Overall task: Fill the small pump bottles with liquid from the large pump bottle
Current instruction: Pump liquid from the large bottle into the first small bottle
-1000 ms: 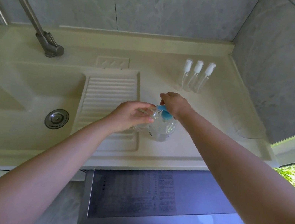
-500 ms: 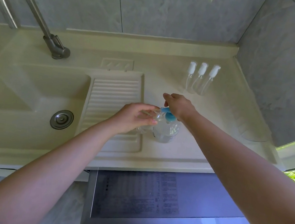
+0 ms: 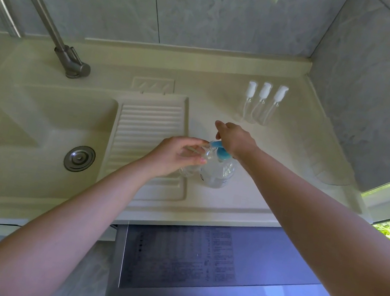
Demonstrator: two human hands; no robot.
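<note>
Blue pump head (image 3: 219,149) of the upright large bottle (image 3: 218,172) sits under the right hand (image 3: 235,139), fingers curled on it — spout aimed left at a small clear bottle (image 3: 189,169) the left hand (image 3: 177,155) grips (mouth just beside the spout).

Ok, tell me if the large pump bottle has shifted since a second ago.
No: the large pump bottle stays beside the washboard, off its near-right corner.

Right hand (image 3: 235,140) on the blue pump head (image 3: 219,149) of a large clear plastic bottle (image 3: 218,172) on a cream countertop (image 3: 221,105), left hand (image 3: 177,155) holding a small clear bottle (image 3: 189,169) beneath its spout; three white-capped small bottles (image 3: 261,102) stand behind, steel tap (image 3: 32,4) at left
</note>
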